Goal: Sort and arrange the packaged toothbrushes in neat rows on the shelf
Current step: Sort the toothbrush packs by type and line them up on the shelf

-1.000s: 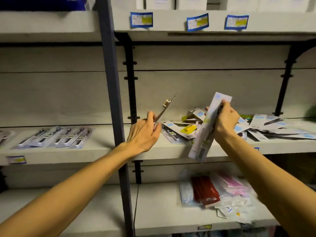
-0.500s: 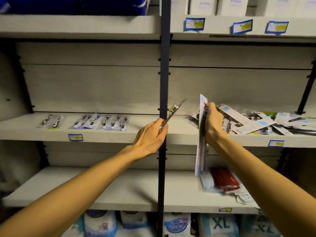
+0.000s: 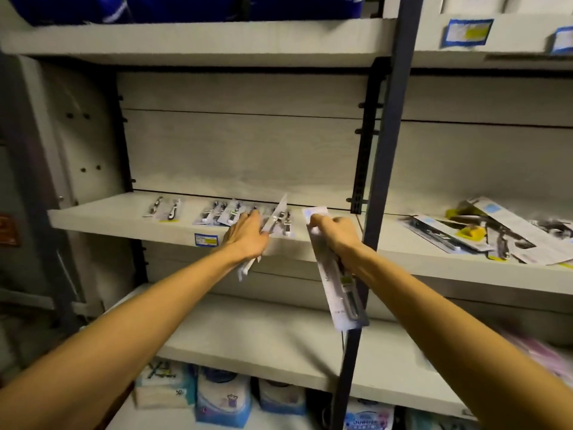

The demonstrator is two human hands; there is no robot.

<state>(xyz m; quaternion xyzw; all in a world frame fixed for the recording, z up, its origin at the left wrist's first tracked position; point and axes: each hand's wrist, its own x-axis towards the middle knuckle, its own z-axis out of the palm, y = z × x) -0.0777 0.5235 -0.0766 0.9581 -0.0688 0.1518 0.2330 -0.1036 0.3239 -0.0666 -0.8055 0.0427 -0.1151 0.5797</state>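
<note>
Left hand [image 3: 246,235] grips one packaged toothbrush [image 3: 273,223]: thin card-backed blister pack seen nearly edge-on, top corner tilted up and right, lower end sticking out under the wrist, frame centre. It sits over the front edge of the middle shelf [image 3: 124,223], right above the row of toothbrush packs [image 3: 231,212] lying flat there, dark-and-white handles, fanned side by side; two more packs [image 3: 164,209] lie apart further left on the same board. Right hand [image 3: 336,232] is clenched round the top of a long pale toothbrush package [image 3: 333,280], which hangs down and slightly right from the fist, back card facing the camera, dark brush showing along its right edge, lower end in front of the dark upright post [image 3: 390,150]. Both forearms reach in from the bottom corners, knuckles up, hands near each other at shelf-edge level. Right of the post, an unsorted heap of toothbrush packages [image 3: 496,231] is spread on the neighbouring shelf, some with yellow tabs. Blue-yellow price tag [image 3: 206,238] on the shelf lip just left of the left hand. Motion blur on the right edge.
</note>
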